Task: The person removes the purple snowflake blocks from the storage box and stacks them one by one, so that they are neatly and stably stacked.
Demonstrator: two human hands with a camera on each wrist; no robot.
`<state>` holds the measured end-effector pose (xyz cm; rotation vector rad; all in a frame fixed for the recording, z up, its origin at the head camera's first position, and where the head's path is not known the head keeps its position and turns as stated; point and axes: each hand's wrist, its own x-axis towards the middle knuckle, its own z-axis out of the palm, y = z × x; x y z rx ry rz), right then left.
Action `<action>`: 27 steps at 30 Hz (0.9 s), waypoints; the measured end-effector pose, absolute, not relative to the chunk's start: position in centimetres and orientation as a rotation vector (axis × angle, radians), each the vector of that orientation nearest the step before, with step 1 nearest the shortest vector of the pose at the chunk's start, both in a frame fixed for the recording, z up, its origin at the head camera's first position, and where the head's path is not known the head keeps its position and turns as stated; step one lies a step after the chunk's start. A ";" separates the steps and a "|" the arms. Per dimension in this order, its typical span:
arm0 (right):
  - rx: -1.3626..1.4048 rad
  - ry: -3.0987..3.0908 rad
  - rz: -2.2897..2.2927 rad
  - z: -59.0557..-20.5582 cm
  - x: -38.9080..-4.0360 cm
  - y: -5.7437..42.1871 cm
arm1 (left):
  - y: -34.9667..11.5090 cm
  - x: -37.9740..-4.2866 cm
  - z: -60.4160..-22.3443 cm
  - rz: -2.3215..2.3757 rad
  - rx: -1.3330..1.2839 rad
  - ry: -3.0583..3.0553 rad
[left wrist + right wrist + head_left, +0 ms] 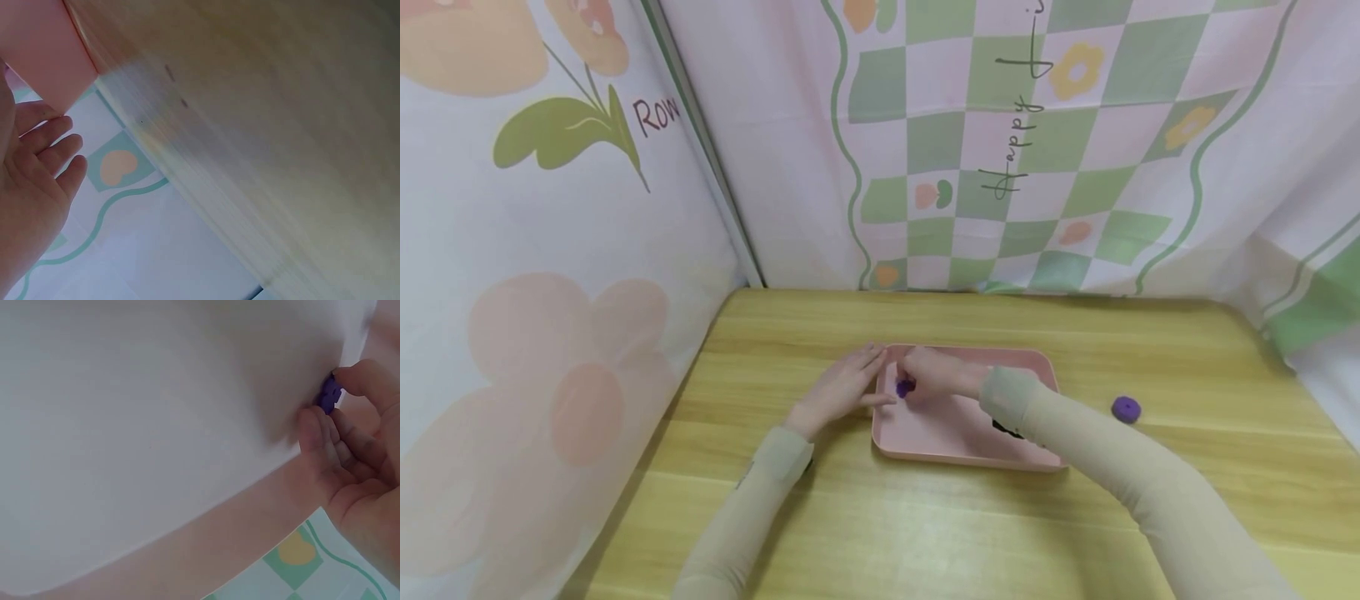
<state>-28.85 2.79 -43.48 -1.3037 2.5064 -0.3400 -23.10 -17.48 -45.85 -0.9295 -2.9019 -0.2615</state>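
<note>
A pink rectangular tray (970, 457) lies on the wooden table. Inside its far left corner, my right hand (934, 372) pinches a small purple piece with a lobed edge (905, 388). The right wrist view shows this purple piece (330, 395) between thumb and fingertips, close over the tray floor (144, 437). My left hand (841, 390) rests at the tray's left side with fingers extended, the thumb reaching over the rim. In the left wrist view its fingertips lie against the pink tray wall (47, 47).
A round purple disc with a small centre hole (1126, 409) lies on the table (880, 533) to the right of the tray. A patterned curtain (970, 150) hangs along the table's far edge, and a floral sheet (550, 350) stands at the left.
</note>
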 end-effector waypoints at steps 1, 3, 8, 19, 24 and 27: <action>-1.298 2.506 -0.333 -43.5 -28.9 2.8 | -17.5 -23.1 -45.9 -0.253 -0.934 -2.892; -1.293 2.506 -0.322 -43.5 -28.9 2.7 | -17.5 -23.2 -46.0 -0.241 -0.940 -2.877; -1.283 2.495 -0.330 -43.2 -28.7 2.9 | -17.4 -23.2 -45.9 -0.233 -0.945 -2.864; -1.353 2.548 -0.420 -41.8 -28.8 5.0 | -17.3 -23.1 -45.7 -0.245 -0.935 -2.883; -1.358 2.576 -0.459 -41.3 -28.8 6.7 | -17.2 -23.0 -45.7 -0.260 -0.941 -2.879; -1.336 2.594 -0.479 -41.0 -28.7 7.9 | -17.2 -23.0 -45.7 -0.290 -0.935 -2.889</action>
